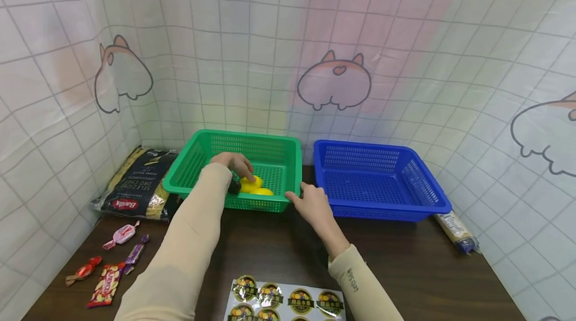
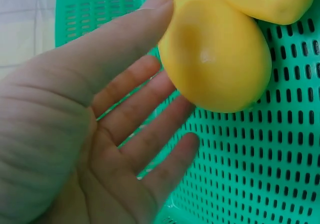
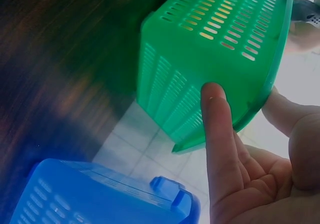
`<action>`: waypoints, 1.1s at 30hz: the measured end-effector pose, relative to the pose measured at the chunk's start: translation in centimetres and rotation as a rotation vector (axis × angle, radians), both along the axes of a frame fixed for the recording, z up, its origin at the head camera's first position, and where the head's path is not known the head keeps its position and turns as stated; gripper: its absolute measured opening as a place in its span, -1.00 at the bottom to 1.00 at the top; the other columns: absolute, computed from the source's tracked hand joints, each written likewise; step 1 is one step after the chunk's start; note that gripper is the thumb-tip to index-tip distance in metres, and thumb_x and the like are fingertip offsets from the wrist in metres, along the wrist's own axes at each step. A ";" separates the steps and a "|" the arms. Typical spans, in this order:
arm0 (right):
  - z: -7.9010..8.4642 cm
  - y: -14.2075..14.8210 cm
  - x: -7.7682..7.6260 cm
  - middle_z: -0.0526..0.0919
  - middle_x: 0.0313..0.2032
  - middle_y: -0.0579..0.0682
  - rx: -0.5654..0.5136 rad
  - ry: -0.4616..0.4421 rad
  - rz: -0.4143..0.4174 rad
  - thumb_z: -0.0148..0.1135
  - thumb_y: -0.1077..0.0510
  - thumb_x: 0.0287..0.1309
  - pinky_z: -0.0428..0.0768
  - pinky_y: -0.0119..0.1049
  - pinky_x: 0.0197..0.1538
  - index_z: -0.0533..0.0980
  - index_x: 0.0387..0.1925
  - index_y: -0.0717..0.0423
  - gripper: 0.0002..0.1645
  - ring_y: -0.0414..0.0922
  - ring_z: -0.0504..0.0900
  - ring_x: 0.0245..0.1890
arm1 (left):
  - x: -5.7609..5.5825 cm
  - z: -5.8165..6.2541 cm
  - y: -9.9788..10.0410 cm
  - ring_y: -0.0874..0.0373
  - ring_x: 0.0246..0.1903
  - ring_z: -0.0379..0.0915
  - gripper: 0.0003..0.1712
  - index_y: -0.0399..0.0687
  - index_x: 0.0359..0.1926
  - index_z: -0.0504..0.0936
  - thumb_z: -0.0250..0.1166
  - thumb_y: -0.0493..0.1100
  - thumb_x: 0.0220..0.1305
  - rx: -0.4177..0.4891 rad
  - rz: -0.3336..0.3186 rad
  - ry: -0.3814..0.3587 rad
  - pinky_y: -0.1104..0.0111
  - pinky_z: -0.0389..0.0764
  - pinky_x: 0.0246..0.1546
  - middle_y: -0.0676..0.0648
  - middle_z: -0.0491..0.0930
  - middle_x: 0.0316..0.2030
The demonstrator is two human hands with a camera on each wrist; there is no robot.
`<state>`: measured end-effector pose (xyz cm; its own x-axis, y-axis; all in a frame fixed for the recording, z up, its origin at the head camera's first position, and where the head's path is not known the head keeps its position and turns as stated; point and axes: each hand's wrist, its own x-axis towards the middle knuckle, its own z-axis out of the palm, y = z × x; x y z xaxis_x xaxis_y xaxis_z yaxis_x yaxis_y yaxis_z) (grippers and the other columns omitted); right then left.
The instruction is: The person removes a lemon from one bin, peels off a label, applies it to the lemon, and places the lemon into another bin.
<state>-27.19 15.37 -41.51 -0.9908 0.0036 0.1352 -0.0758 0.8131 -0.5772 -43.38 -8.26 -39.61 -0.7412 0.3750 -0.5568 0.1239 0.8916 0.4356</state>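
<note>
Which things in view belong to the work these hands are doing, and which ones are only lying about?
Seemingly in the work:
left hand, at the yellow fruits
right hand, at a corner of the green basket

Seemingly lying about, untouched:
pasta bag
wrapped sweets
sticker sheet
packet at right
blue basket (less certain)

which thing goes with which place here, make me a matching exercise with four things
1. yellow oval fruits
2. green perforated plastic basket
3. blue perforated plastic basket
4. white sheet of round stickers

a. directly right of the green basket
b. inside the green basket
c. between the cream sleeves
d. held at a corner by the right hand

Pairs: 1-b, 2-d, 3-a, 4-c
</note>
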 end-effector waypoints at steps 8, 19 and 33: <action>-0.2 -0.1 0.0 0.48 -0.61 -0.04 -0.006 -0.004 0.006 0.26 -0.20 0.27 0.35 -0.39 -0.53 0.58 0.03 0.27 -0.38 -0.18 0.41 -0.61 | -0.2 -0.6 -0.1 -0.14 0.43 0.26 -0.19 -0.07 0.50 0.23 0.25 0.13 0.36 -0.023 -0.102 -0.076 0.06 0.31 0.47 -0.20 0.25 0.48; 0.1 0.0 -0.1 0.52 -0.61 -0.04 -0.011 -0.004 0.004 0.28 -0.17 0.27 0.37 -0.39 -0.55 0.59 0.01 0.26 -0.42 -0.19 0.41 -0.61 | 0.1 -0.8 -0.2 -0.06 0.35 0.24 -0.22 0.11 0.43 0.37 0.35 0.19 0.25 -0.044 -0.008 -0.052 0.10 0.43 0.36 -0.12 0.33 0.42; 0.2 0.0 -0.1 0.38 -0.65 -0.09 0.003 -0.006 0.012 0.27 -0.17 0.27 0.35 -0.39 -0.54 0.59 -0.06 0.25 -0.46 -0.18 0.38 -0.62 | -1.0 -0.6 -0.2 -0.13 0.38 0.30 -0.27 -0.14 0.43 0.33 0.32 -0.02 0.33 0.150 0.001 -0.111 0.13 0.53 0.30 -0.21 0.39 0.36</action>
<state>-27.29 15.38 -41.31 -0.9916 -0.0090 0.1289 -0.0822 0.8138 -0.5753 -44.41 -8.47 -40.22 -0.6786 0.4591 -0.5733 0.0663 0.8157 0.5747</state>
